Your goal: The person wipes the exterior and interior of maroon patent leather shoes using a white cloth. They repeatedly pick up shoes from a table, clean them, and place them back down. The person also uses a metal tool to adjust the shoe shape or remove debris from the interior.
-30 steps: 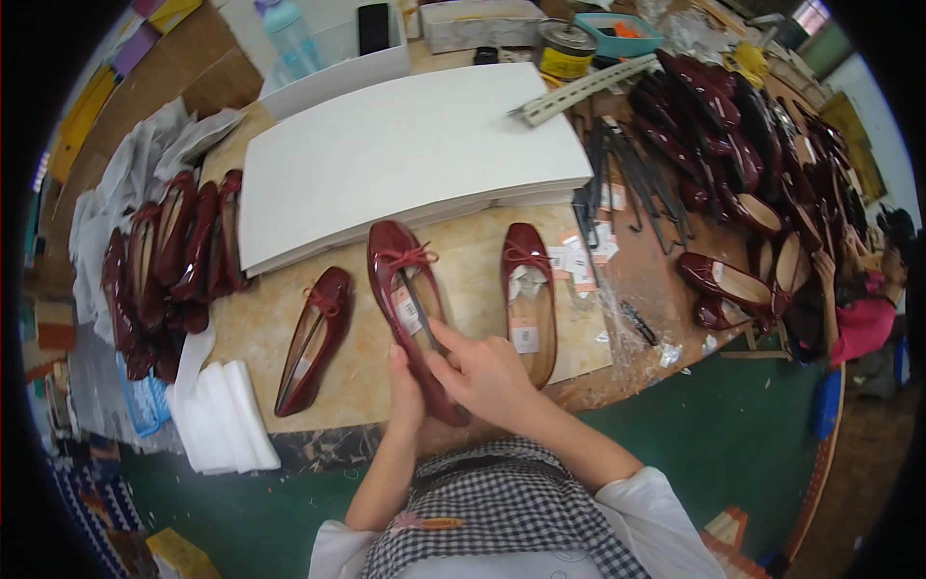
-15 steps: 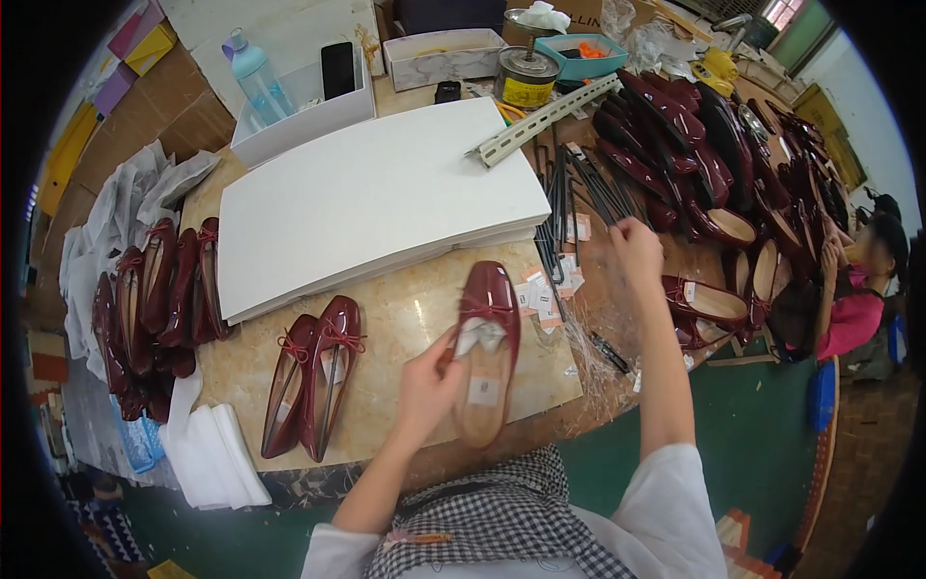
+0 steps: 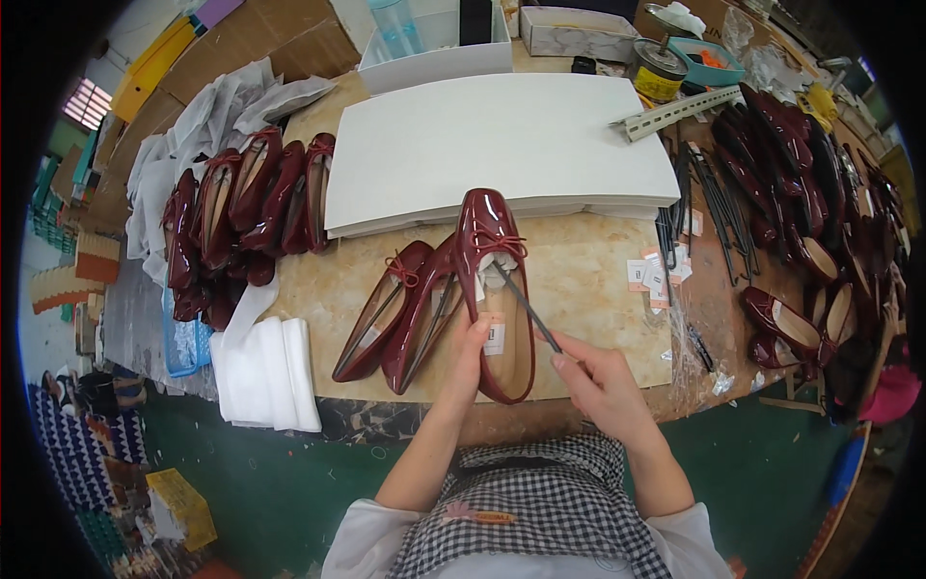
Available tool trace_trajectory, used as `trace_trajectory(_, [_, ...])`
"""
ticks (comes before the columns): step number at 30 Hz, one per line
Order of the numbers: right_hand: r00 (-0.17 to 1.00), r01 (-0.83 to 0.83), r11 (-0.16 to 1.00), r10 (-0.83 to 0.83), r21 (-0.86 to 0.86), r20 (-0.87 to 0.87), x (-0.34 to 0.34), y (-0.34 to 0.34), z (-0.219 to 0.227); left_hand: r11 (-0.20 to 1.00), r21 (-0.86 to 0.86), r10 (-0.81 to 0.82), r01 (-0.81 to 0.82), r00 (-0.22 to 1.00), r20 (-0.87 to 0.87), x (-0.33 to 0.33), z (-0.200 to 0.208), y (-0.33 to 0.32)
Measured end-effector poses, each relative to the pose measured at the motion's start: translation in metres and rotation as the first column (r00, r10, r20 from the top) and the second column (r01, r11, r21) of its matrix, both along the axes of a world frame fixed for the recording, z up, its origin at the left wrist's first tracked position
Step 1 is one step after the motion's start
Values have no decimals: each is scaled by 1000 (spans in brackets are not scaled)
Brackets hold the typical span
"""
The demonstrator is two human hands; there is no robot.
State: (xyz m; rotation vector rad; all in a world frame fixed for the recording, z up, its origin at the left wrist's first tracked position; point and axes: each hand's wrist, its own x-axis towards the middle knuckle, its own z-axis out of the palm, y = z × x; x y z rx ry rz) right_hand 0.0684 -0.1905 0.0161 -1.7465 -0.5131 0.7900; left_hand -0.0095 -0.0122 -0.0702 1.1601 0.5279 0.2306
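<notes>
My left hand (image 3: 467, 365) is closed round the side of a glossy burgundy ballet flat (image 3: 481, 217) with a bow, held toe away from me above the table. White paper stuffs its toe, and a small label lies on the insole. Between the fingers of my right hand (image 3: 606, 388) is a slim dark shoe-shaper stick (image 3: 527, 309), its far end inside the shoe opening at the stuffing. Just left, two matching flats, one (image 3: 413, 262) beside the other (image 3: 397, 365), lie on the table with similar sticks along their insides; the held shoe partly covers the nearer one.
A thick stack of white sheets (image 3: 502, 145) fills the table's middle. More burgundy flats (image 3: 260, 198) are grouped at left by folded white cloth (image 3: 265, 372). At right lie loose sticks (image 3: 719, 207), paper tags (image 3: 656, 275) and a large shoe pile (image 3: 791, 174). A person's pink sleeve (image 3: 889, 394) shows far right.
My right hand has come from the loose sticks at right to the held shoe, bringing one stick into its opening. My left hand still holds the shoe. The whole view has shifted left.
</notes>
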Motion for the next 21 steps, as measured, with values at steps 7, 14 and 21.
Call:
trace_trajectory(7, [964, 169, 982, -182, 81, 193, -10, 23, 6, 996, 58, -73, 70, 996, 57, -9, 1, -12])
trace_trajectory(14, [723, 209, 975, -210, 81, 658, -27, 40, -28, 996, -75, 68, -54, 976, 205, -9, -16, -49])
trace_trajectory(21, [935, 129, 991, -112, -29, 336, -22, -1, -4, 751, 637, -102, 173, 984, -147, -24, 23, -9])
